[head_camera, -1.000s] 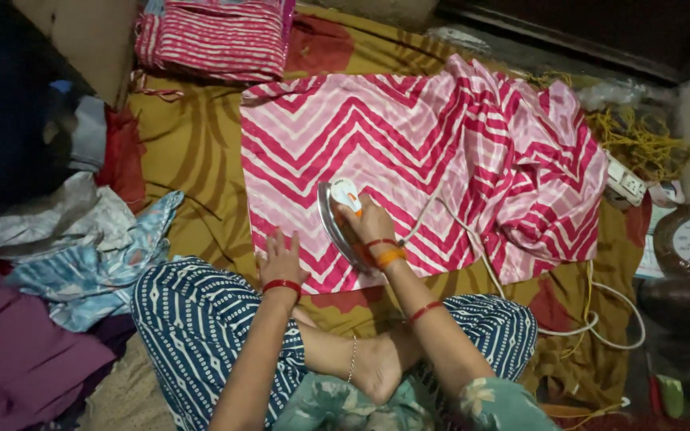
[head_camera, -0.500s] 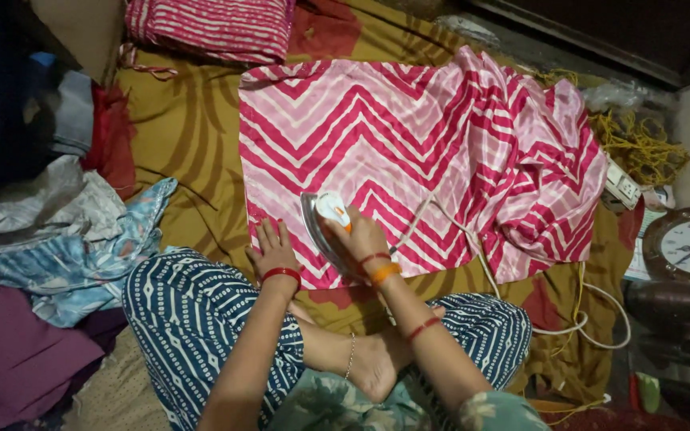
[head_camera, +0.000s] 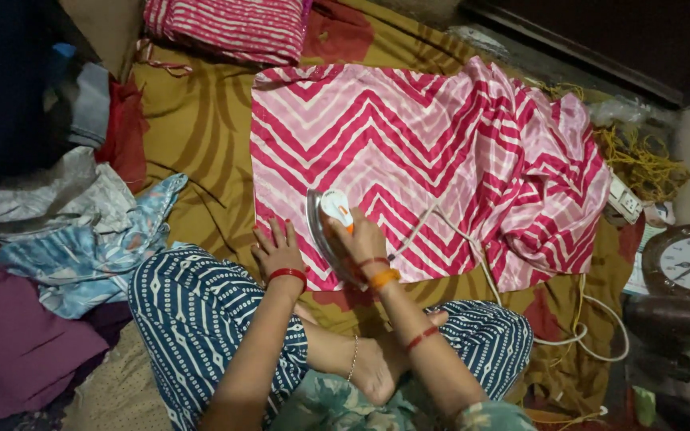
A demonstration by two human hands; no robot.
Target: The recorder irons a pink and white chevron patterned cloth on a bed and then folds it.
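Left hand [head_camera: 279,249] lies flat, fingers spread; right hand [head_camera: 358,237] is curled in a grip

Glossy pink zigzag cloth [head_camera: 409,152]; smooth white plastic iron [head_camera: 334,214].

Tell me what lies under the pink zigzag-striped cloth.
Under the pink zigzag-striped cloth lies a mustard-brown patterned sheet, showing around its edges. Whatever is beneath the cloth's middle is covered and cannot be seen.

A single head-worn view is given, aimed steeply down from close above the seated person's crossed legs [head_camera: 201,319]. The mustard floor cloth [head_camera: 193,136] is faced from its near edge, its far edge cut off at the top of the frame.
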